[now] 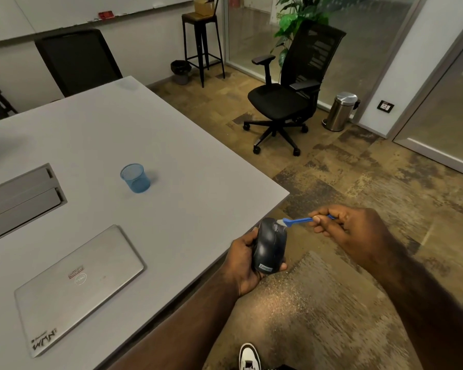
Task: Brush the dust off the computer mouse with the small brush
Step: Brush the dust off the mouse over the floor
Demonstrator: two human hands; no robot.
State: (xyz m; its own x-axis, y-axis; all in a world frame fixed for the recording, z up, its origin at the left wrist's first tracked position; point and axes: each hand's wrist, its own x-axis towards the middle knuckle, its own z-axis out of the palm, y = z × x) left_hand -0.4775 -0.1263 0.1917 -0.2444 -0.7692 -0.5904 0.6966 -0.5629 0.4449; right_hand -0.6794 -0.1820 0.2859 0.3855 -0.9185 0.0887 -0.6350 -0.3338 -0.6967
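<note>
A dark grey computer mouse (270, 245) with a small label at its near end is held upright-tilted in my left hand (242, 263), just past the table's right edge. My right hand (350, 232) pinches the blue handle of a small brush (296, 221). The brush's pale bristles touch the far top end of the mouse, near its buttons. Both hands hover over the floor beside the table corner.
The grey table (150, 145) carries a closed silver laptop (78, 287), a blue mesh cup (135, 178) and a cable hatch (22, 198). A black office chair (292, 94) and a steel bin (341, 112) stand on the floor to the right. My shoe (249, 356) shows below.
</note>
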